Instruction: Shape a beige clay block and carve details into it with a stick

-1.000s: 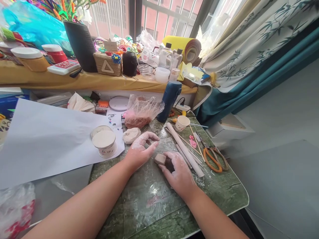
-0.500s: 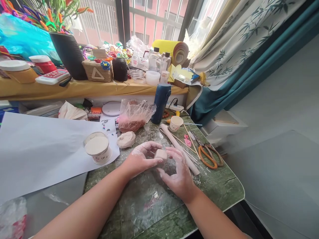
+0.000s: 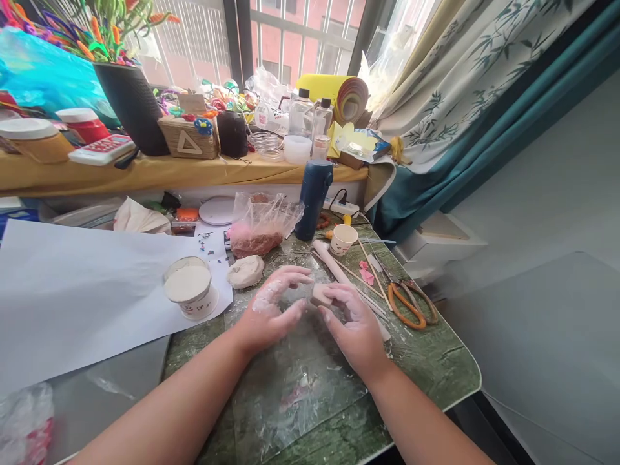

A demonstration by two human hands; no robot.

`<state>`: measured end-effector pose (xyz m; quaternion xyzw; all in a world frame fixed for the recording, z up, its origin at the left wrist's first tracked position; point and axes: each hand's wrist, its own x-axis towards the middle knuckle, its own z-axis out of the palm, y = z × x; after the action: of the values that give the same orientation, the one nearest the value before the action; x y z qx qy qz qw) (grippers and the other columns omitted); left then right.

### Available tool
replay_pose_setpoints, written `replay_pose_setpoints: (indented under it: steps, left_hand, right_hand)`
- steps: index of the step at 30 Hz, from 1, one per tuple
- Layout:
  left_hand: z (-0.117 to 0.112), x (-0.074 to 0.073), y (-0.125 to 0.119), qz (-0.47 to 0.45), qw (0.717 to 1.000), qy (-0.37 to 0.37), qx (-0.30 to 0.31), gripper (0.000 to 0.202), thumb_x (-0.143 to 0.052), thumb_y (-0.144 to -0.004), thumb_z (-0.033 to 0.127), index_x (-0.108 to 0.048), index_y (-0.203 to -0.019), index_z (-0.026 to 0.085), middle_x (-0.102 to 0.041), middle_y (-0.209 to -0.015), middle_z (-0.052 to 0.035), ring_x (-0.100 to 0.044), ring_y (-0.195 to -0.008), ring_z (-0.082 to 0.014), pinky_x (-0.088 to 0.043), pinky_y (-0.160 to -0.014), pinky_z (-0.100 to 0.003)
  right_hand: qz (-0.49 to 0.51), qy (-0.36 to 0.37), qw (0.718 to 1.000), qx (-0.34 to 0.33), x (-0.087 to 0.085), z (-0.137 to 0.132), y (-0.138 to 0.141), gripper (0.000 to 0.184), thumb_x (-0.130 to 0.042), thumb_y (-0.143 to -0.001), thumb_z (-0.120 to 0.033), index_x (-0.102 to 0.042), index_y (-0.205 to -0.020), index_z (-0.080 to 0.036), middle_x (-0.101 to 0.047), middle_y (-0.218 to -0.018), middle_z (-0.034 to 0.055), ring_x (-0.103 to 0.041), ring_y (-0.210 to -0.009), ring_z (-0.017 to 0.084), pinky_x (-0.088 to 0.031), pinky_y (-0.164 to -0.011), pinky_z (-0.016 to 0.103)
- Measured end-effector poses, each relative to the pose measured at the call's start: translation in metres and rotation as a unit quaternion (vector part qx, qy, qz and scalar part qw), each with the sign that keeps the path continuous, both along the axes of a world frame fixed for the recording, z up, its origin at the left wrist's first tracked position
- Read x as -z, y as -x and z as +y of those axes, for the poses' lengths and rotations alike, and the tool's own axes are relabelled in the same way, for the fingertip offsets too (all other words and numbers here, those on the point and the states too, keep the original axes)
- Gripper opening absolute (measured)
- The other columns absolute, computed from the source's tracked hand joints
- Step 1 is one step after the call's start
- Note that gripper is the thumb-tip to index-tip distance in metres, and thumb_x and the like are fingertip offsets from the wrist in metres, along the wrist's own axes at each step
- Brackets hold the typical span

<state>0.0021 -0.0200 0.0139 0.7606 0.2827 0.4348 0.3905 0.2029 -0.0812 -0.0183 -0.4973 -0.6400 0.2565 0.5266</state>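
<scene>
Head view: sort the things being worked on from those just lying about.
In hand: clay block, pinched by right hand, left hand beside it; plastic sheet beneath.
Lying about: scissors, paper cup, blue bottle, white tub, clay lump.

A small pale-pink clay block (image 3: 320, 294), dusty, held tilted just above the table.

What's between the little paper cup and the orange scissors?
Small pink scraps and thin wooden sticks lie between the white paper cup and orange-handled scissors, head view.
</scene>
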Motion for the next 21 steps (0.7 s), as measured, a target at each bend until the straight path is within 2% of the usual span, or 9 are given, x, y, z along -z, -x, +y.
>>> replay_pose_setpoints:
  steps: [3,6,8,10,13,15,18,21]
  left_hand:
    - [0.004,0.003,0.001,-0.040,0.994,0.013,-0.101,0.011,-0.060,-0.093,0.024,-0.068,-0.101,0.023,-0.067,-0.122,-0.0107,-0.061,-0.118,-0.0255,-0.049,-0.103,-0.043]
    - [0.009,0.006,0.001,-0.063,0.987,0.020,-0.143,0.008,-0.060,-0.093,0.024,-0.067,-0.095,0.022,-0.067,-0.119,-0.0100,-0.061,-0.116,-0.0250,-0.048,-0.101,-0.042]
    - [0.010,0.008,0.001,-0.062,0.987,0.024,-0.147,0.008,-0.060,-0.094,0.024,-0.067,-0.095,0.022,-0.067,-0.120,-0.0095,-0.061,-0.116,-0.0249,-0.048,-0.100,-0.041]
    - [0.011,0.010,0.000,-0.061,0.987,0.029,-0.143,0.008,-0.060,-0.094,0.024,-0.067,-0.095,0.022,-0.066,-0.119,-0.0092,-0.061,-0.116,-0.0247,-0.048,-0.099,-0.040]
    - [0.011,0.009,0.000,-0.061,0.988,0.034,-0.136,0.008,-0.059,-0.094,0.024,-0.066,-0.093,0.021,-0.067,-0.117,-0.0092,-0.061,-0.116,-0.0245,-0.048,-0.098,-0.039]
    - [0.010,0.009,-0.001,-0.062,0.988,0.037,-0.134,0.008,-0.058,-0.094,0.024,-0.066,-0.093,0.021,-0.067,-0.116,-0.0093,-0.061,-0.115,-0.0242,-0.048,-0.097,-0.039]
    - [0.011,0.010,-0.001,-0.068,0.988,0.035,-0.134,0.008,-0.059,-0.094,0.024,-0.066,-0.092,0.021,-0.067,-0.115,-0.0090,-0.061,-0.113,-0.0237,-0.048,-0.096,-0.038]
    - [0.012,0.011,-0.001,-0.074,0.987,0.036,-0.135,0.008,-0.059,-0.094,0.024,-0.066,-0.092,0.021,-0.068,-0.113,-0.0087,-0.062,-0.112,-0.0239,-0.047,-0.096,-0.038]
  right_hand:
    - [-0.092,-0.048,0.995,0.004,-0.005,-0.003,0.004,0.024,-0.067,-0.093,-0.026,-0.063,-0.116,-0.027,-0.066,-0.124,0.0103,-0.064,-0.120,0.027,-0.054,-0.104,0.051]
    - [-0.200,-0.011,0.978,-0.049,-0.007,-0.006,0.009,0.024,-0.073,-0.088,-0.026,-0.063,-0.110,-0.026,-0.066,-0.123,0.0099,-0.066,-0.114,0.028,-0.056,-0.101,0.050]
    - [-0.234,0.001,0.971,-0.055,-0.007,-0.006,0.013,0.027,-0.074,-0.087,-0.028,-0.062,-0.110,-0.024,-0.064,-0.128,0.0119,-0.065,-0.117,0.030,-0.055,-0.102,0.051]
    - [-0.244,-0.007,0.968,-0.050,-0.006,-0.005,0.015,0.032,-0.072,-0.089,-0.029,-0.060,-0.119,-0.024,-0.062,-0.132,0.0137,-0.062,-0.122,0.031,-0.054,-0.105,0.051]
    - [-0.263,-0.008,0.963,-0.063,-0.006,-0.004,0.017,0.034,-0.065,-0.095,-0.028,-0.058,-0.127,-0.025,-0.067,-0.127,0.0119,-0.065,-0.118,0.030,-0.056,-0.102,0.051]
    - [-0.250,-0.030,0.966,-0.066,-0.007,-0.004,0.016,0.032,-0.062,-0.097,-0.027,-0.057,-0.128,-0.025,-0.070,-0.121,0.0103,-0.067,-0.112,0.029,-0.057,-0.099,0.050]
    - [-0.190,-0.096,0.976,-0.047,-0.009,-0.007,0.014,0.035,-0.061,-0.098,-0.024,-0.052,-0.132,-0.026,-0.068,-0.127,0.0107,-0.065,-0.119,0.028,-0.054,-0.104,0.050]
    - [-0.210,-0.075,0.973,-0.054,-0.009,-0.009,0.015,0.037,-0.062,-0.098,-0.026,-0.052,-0.133,-0.025,-0.069,-0.126,0.0107,-0.065,-0.117,0.029,-0.055,-0.101,0.051]
